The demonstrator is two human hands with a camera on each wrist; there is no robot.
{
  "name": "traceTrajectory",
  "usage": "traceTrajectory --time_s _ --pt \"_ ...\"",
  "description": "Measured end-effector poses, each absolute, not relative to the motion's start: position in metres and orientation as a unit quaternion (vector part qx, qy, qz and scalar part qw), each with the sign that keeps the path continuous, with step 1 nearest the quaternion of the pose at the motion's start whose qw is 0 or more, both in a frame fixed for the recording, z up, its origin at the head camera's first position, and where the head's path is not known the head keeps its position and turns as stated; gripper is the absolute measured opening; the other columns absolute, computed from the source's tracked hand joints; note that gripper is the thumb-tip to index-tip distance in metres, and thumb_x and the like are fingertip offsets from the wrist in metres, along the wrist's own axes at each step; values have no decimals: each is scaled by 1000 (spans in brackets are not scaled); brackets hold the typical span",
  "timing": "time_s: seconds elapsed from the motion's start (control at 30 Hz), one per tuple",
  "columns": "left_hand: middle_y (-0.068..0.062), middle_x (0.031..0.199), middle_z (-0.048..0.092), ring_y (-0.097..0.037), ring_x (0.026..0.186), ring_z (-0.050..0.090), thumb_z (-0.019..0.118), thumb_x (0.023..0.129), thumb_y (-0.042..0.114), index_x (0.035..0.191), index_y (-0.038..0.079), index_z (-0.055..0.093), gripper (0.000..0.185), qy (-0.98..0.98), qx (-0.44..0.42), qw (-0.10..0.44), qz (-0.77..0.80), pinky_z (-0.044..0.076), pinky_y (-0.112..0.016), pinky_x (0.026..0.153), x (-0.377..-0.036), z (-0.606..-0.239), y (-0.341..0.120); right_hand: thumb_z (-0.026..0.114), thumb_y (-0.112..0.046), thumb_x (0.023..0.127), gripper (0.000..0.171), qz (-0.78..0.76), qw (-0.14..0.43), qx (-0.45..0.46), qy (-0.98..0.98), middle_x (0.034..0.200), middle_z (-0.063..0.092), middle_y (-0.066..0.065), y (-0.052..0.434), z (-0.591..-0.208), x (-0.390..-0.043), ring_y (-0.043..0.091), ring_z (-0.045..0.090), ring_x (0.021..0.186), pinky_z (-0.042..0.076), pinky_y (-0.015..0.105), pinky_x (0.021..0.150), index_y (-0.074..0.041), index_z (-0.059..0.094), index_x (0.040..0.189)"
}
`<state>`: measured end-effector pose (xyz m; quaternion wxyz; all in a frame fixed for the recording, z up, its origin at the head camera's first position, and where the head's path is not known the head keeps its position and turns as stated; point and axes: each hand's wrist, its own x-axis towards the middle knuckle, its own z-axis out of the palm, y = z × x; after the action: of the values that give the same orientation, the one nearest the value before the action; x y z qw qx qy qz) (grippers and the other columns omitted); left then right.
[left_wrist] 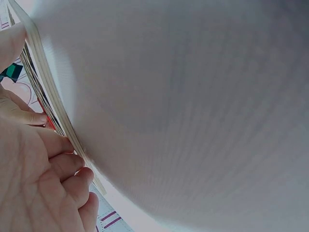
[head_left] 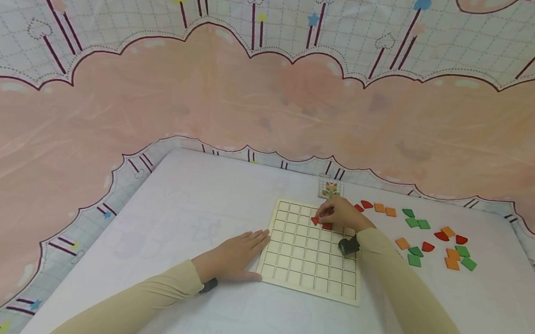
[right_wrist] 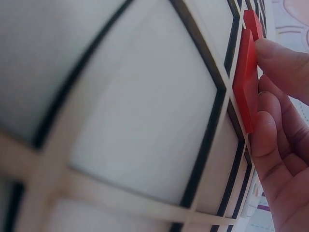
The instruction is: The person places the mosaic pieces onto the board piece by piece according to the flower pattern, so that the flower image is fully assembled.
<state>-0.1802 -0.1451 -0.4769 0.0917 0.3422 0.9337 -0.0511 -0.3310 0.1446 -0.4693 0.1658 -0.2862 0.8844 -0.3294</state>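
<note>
From the head view, the board (head_left: 313, 252) is steadied by the flat left hand (head_left: 236, 253) at 9 o'clock. A red tile (head_left: 315, 220) is pinched by the right hand (head_left: 340, 213) near 12 o'clock. Only two red tiles are set; loose tiles (head_left: 432, 242) wait at 3 o'clock.

In the left wrist view, straight fingers (left_wrist: 53, 169) are pressed against the board's edge (left_wrist: 48, 87).

In the right wrist view, the red tile (right_wrist: 245, 79) is held by fingertips (right_wrist: 282, 58) on the grid.

One wooden grid board (head_left: 308, 262) lies on the counter (head_left: 207, 317). One small picture card (head_left: 331, 189) sits behind it. Two red pieces (head_left: 315, 220) are on the board. Two hands (head_left: 236, 253) are there.
</note>
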Motion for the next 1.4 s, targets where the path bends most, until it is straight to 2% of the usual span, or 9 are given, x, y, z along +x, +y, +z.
traceTrajectory --time_s 0.43,0.53,0.77,1.4 --pt "-14 157 18 -24 146 20 44 90 62 149 1 19 88 934 341 96 -45 22 -36 119 -181 -476 -146 71 -8 82 5 -323 150 -287 889 77 68 4 144 -471 -331 7 57 68 50 23 66 -5 71 77" --pt "-14 157 18 -24 146 20 44 90 62 149 1 19 88 934 340 99 -46 22 -36 119 -181 -475 -146 73 -9 80 4 -328 152 -283 888 77 68 3 144 -472 -331 7 58 69 50 23 66 -6 71 78" --pt "-13 158 17 -24 146 19 44 90 62 149 2 19 89 935 335 104 -45 22 -36 120 -180 -475 -146 77 -14 77 13 -326 165 -298 882 81 67 3 140 -474 -331 7 57 72 50 22 67 -6 70 86" --pt "-12 158 17 -23 146 19 43 90 63 150 2 18 89 935 336 104 -45 21 -35 120 -181 -475 -145 74 -10 79 5 -321 158 -278 891 77 66 3 141 -474 -331 9 56 70 49 23 65 -7 69 80"
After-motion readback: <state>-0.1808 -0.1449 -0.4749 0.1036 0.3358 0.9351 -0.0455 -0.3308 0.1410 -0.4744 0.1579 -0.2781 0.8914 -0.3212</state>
